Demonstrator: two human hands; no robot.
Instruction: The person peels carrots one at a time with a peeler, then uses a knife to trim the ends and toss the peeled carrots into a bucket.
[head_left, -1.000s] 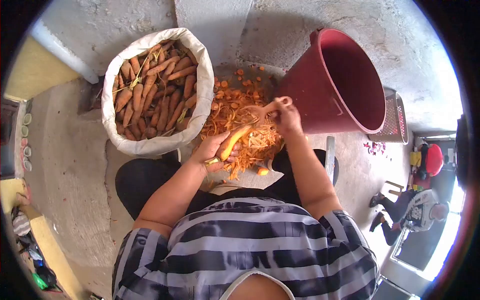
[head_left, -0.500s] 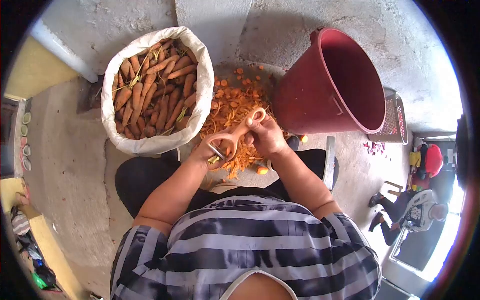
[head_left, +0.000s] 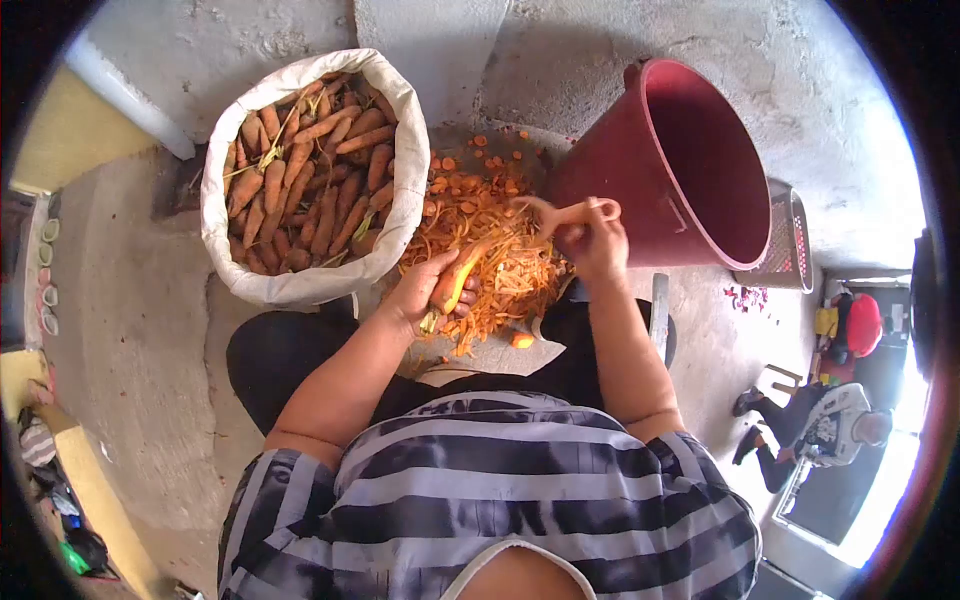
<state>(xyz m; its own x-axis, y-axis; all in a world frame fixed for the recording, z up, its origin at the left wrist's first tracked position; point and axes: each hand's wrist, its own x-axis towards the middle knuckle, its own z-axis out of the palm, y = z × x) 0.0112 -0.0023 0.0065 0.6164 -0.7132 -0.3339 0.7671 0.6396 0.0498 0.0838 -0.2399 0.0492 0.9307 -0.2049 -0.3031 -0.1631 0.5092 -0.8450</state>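
My left hand [head_left: 425, 288] is closed around a carrot [head_left: 455, 284] whose stem end points toward me. One long strip of the carrot shows bright peeled flesh, while the rest of its skin is brown. In my right hand [head_left: 602, 245] is a peach-coloured Y-shaped peeler [head_left: 572, 212], held by its handle to the right of the carrot and apart from it. Below both hands spreads a heap of orange carrot peelings [head_left: 520, 272] on the floor. The peeler's blade is hard to make out.
A white sack [head_left: 414, 190] full of unpeeled carrots [head_left: 300, 180] stands at the left. At the right is a tilted maroon bucket [head_left: 600, 165], with a perforated crate [head_left: 790, 240] behind it. Another person [head_left: 815, 425] sits at the far right.
My right hand has moved the peeler away from the carrot, rightward and slightly up. A peeled strip on the carrot is now visible. My left hand stays about where it was.
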